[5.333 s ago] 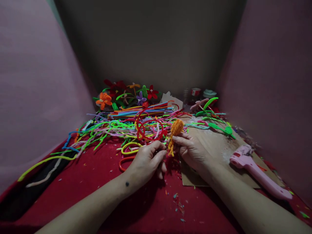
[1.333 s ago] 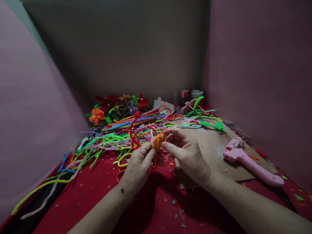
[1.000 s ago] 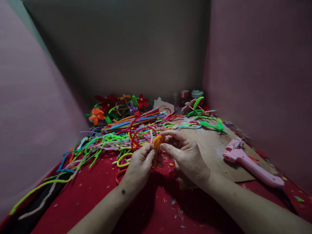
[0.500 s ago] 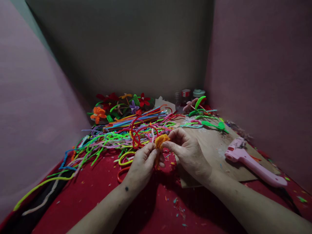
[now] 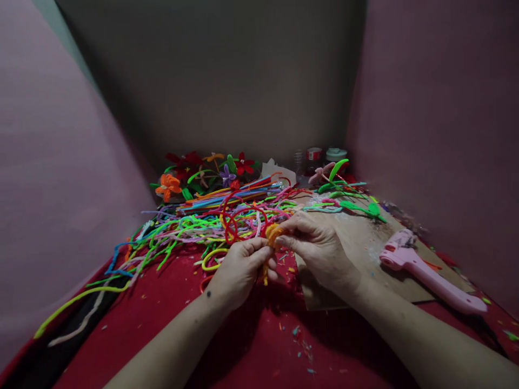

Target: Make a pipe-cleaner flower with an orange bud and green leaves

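An orange-yellow pipe-cleaner flower (image 5: 273,233) is held between both hands at the middle of the head view, above the red cloth (image 5: 170,302). My left hand (image 5: 243,267) pinches its lower part, and a short twisted tail hangs below the fingers. From the right, my right hand (image 5: 318,248) has thumb and fingers closed on the flower's petals, which they partly cover. Just behind the hands lie loops of red pipe cleaner (image 5: 232,224) and a yellow loop (image 5: 211,260).
A heap of coloured pipe cleaners (image 5: 186,229) spreads behind and left. Finished flowers (image 5: 168,186) stand at the back. A pink glue gun (image 5: 433,275) rests on a cardboard sheet (image 5: 357,243) at right. Jars (image 5: 314,156) stand against the wall. Small scraps dot the cloth.
The view has shifted slightly, so the scene sits a little further right. The fingers have moved a little on the orange-yellow flower, and more of its tail shows below my left hand.
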A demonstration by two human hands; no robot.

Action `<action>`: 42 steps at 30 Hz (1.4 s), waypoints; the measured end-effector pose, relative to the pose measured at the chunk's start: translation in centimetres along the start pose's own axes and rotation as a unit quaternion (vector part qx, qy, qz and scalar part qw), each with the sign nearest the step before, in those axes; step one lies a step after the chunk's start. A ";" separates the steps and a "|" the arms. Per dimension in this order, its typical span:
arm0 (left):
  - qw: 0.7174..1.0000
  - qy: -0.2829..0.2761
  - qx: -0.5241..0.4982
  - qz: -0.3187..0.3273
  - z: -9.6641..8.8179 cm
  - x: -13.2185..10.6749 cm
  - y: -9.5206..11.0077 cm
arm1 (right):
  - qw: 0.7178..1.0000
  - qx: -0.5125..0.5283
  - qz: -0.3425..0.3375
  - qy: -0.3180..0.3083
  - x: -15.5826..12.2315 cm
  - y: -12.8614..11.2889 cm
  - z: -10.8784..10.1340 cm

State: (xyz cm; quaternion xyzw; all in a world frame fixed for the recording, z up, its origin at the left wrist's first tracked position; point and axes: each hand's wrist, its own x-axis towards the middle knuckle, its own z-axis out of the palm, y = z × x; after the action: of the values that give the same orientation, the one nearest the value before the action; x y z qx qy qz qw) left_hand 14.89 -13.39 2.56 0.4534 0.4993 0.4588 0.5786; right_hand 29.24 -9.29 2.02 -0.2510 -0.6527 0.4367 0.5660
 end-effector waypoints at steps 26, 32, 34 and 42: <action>0.997 -0.055 0.038 -0.030 0.4 -1.3 0.6 | 0.995 0.032 0.074 -0.051 0.2 0.2 -0.3; 0.989 -0.047 0.137 0.010 0.5 -1.5 1.1 | 0.995 0.028 0.074 -0.059 0.2 0.4 -0.4; 0.988 -0.042 0.151 0.010 0.4 -1.3 1.1 | 0.995 0.033 0.071 -0.059 0.2 0.3 -0.4; 0.991 -0.029 0.124 0.050 -0.1 -0.4 -0.1 | 0.994 0.066 0.067 -0.060 0.3 -0.1 -0.2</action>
State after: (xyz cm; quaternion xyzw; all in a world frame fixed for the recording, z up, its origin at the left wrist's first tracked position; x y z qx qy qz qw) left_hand 14.79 -13.79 2.54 0.5595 0.5120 0.4082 0.5082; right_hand 29.42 -9.01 2.22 -0.2296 -0.6369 0.5299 0.5106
